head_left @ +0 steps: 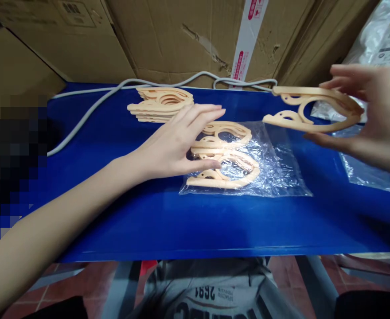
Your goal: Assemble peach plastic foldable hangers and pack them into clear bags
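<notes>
My right hand (364, 115) pinches a beige folded plastic hanger (317, 126) by its rounded end and holds it above the right side of the table. My left hand (178, 146) is spread with its fingers stretched out over a clear plastic bag (278, 177). Inside that bag lie beige folded hangers (244, 180), partly covered by the left hand. Whether the left fingers press on the bag or hover just over it, I cannot tell. Behind the left hand sits a stack of several similar hangers (161, 104).
The blue table (215, 226) has a white cable (91, 119) along its back edge. Cardboard boxes (181, 44) stand behind it. More clear plastic bags (371, 170) lie at the right, below a white plastic-wrapped package (388, 40). A grey printed sack (208, 288) is below the front edge.
</notes>
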`<state>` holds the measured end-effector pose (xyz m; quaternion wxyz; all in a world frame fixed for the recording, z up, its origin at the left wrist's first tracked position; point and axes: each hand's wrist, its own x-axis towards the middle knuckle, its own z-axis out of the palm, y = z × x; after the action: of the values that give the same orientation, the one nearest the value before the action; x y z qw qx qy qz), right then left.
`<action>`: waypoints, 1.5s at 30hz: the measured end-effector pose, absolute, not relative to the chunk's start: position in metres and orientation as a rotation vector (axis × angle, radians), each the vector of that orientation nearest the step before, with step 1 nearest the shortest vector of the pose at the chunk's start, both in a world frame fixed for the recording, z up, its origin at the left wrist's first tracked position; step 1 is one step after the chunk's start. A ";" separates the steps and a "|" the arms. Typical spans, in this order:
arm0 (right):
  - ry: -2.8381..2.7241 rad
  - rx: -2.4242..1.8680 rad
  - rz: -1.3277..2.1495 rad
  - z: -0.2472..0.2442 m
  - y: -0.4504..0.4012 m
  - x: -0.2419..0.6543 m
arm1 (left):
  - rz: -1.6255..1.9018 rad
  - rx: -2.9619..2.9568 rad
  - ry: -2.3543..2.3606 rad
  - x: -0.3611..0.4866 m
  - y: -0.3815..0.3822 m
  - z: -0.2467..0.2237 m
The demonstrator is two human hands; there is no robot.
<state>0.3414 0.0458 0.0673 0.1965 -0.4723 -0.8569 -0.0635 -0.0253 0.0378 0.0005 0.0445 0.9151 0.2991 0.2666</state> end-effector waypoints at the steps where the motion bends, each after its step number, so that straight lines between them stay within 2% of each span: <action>1: -2.434 -1.352 -0.182 0.067 0.052 0.351 | 0.775 2.794 0.917 -0.027 0.040 -0.001; 3: -2.517 -1.428 -0.193 0.067 0.063 0.368 | 0.708 2.768 0.936 -0.028 0.041 -0.003; 6: -2.597 -1.480 0.034 0.067 0.067 0.380 | 0.680 2.738 0.941 -0.027 0.041 -0.005; 12: -2.665 -1.334 0.421 0.072 0.056 0.368 | 0.626 2.733 0.937 -0.024 0.040 -0.006; 22: -2.621 -1.214 0.736 0.063 0.049 0.342 | 0.605 2.680 0.938 -0.023 0.042 -0.007; 31: -2.612 -1.207 0.737 0.062 0.046 0.335 | 0.585 2.710 0.965 -0.021 0.040 -0.009; 39: -2.598 -1.049 0.551 0.034 0.035 0.297 | 0.560 2.799 1.001 -0.017 0.038 -0.008; 45: -2.606 -1.077 0.510 0.035 0.041 0.306 | 0.616 2.756 0.977 -0.019 0.038 -0.006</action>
<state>0.3058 0.0411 0.0348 0.1374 -0.3723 -0.9008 0.1761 -0.0193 0.0379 -0.0057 0.0766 0.9196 0.3260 0.2056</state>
